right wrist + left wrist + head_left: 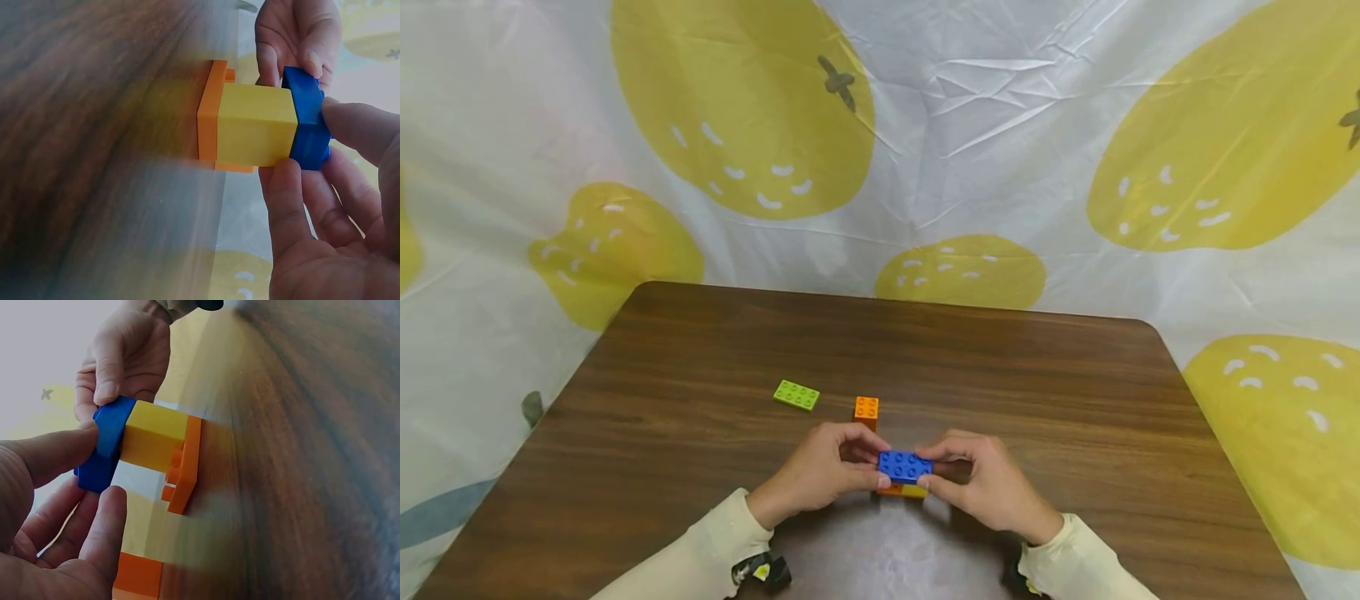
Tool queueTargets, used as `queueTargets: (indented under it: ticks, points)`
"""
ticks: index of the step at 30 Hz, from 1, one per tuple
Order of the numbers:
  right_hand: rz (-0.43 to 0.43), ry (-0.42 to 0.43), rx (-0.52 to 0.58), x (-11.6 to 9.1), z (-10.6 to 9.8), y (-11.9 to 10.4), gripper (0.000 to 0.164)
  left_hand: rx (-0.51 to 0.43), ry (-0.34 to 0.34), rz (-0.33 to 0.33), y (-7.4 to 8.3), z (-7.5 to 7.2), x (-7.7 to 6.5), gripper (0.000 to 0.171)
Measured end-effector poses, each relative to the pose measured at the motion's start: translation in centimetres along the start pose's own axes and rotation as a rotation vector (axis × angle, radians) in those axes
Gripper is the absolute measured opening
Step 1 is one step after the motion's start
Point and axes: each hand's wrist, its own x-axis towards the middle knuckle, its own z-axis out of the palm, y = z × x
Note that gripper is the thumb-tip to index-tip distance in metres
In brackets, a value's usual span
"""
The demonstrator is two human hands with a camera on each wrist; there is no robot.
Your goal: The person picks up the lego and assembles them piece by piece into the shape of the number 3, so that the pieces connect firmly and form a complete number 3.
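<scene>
Both hands pinch a blue brick (904, 467) with studs on top, one hand at each end. My left hand (823, 471) has its thumb at the near side and its fingers at the far side. My right hand (981, 479) grips the opposite end likewise. Below the blue brick stands a yellow block (256, 125), which rises from a flat orange brick (211, 112) on the table. In the left wrist view the blue brick (107, 444) sits against the top of the yellow block (154, 434); whether they are fully pressed together I cannot tell.
Just beyond the left hand an orange block (867, 410) stands on the brown wooden table (1037, 375). Farther left lies a flat lime-green brick (797, 395). A white cloth with yellow fruit prints (962, 108) hangs behind the table.
</scene>
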Motion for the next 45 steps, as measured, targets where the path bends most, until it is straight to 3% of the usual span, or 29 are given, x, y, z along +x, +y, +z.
queueTargets:
  ticks: [13,28,36,45]
  points:
    - [-0.005,0.004,0.043,0.0,0.0,0.0,0.028,0.011,-0.004,0.005,0.4,-0.2,0.1,0.030]
    - [0.007,-0.089,-0.075,0.7,-0.8,-0.5,0.021,-0.003,-0.010,-0.016,0.5,0.1,0.0,0.032]
    - [-0.035,-0.060,-0.127,1.8,-1.0,-1.1,0.019,0.007,-0.005,-0.011,0.5,0.1,0.0,0.031]
    - [-0.026,-0.033,-0.179,3.0,-1.3,-1.1,0.023,-0.005,-0.003,-0.008,0.4,0.0,-0.1,0.032]
